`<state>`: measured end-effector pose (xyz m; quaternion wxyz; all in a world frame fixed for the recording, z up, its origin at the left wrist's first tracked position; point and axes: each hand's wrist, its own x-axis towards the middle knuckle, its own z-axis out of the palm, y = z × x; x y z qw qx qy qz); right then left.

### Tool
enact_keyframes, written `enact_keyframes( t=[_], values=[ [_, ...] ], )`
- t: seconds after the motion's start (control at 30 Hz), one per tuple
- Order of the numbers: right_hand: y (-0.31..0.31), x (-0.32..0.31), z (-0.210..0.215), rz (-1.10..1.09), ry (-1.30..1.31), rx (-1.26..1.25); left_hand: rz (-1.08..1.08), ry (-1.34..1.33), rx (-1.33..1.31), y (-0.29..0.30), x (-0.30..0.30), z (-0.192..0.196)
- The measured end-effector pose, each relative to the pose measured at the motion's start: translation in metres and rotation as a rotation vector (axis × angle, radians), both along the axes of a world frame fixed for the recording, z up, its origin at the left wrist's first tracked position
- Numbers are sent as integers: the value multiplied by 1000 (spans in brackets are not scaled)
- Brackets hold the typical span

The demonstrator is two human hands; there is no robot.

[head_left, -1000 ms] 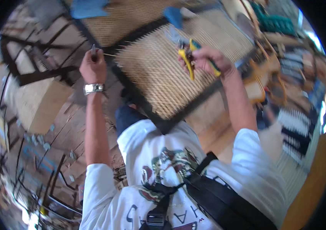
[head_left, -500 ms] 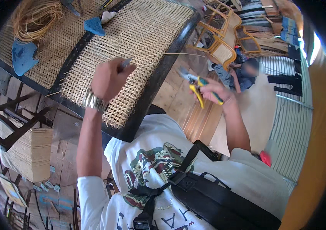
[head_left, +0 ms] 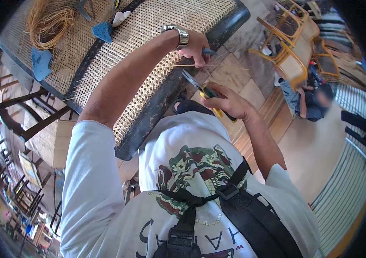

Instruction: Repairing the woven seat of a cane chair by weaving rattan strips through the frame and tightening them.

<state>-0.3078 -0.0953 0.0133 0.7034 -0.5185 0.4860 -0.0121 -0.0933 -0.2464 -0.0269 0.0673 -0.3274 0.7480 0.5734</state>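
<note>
A woven cane panel (head_left: 105, 64) is set in a dark frame (head_left: 170, 101) in front of me. My left hand (head_left: 195, 47), below a metal watch, has reached over the panel's right edge. Its fingers are closed around a small blue-grey tool (head_left: 208, 51) whose kind I cannot make out. A loose cane strand (head_left: 183, 65) sticks out from the weave beneath those fingers; whether they pinch it, I cannot tell. My right hand (head_left: 230, 102) grips yellow-and-green pruning shears (head_left: 196, 84). Their blades point at the frame's edge, just below the strand.
On the panel's far left lie a coil of cane strands (head_left: 47, 28), a blue foam piece (head_left: 41, 63), a smaller blue piece (head_left: 102, 32) and a white lump (head_left: 121, 18). Cane chairs (head_left: 292, 60) stand at right, near a seated person (head_left: 312, 103). Dark chair frames (head_left: 24, 114) stand left.
My left hand has swung right and away from me, from over the weave to the panel's edge. The shears in my right hand have come closer to that edge. The view has shifted.
</note>
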Motion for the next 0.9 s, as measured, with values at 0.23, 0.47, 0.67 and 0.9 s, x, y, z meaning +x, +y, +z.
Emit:
enact_keyframes(
  t=[0.23,0.47,0.67,0.9],
  values=[
    [-23,5,-4,21,-89,43,-18,44,142,-6,0,-12],
    [-26,-3,-17,-13,-64,-15,-1,-52,7,-1,-7,8],
    [-28,-2,-6,50,-91,-40,-37,-30,105,-3,-6,9],
    [-26,4,23,110,41,-129,-27,-85,-50,1,-8,8]
  ],
)
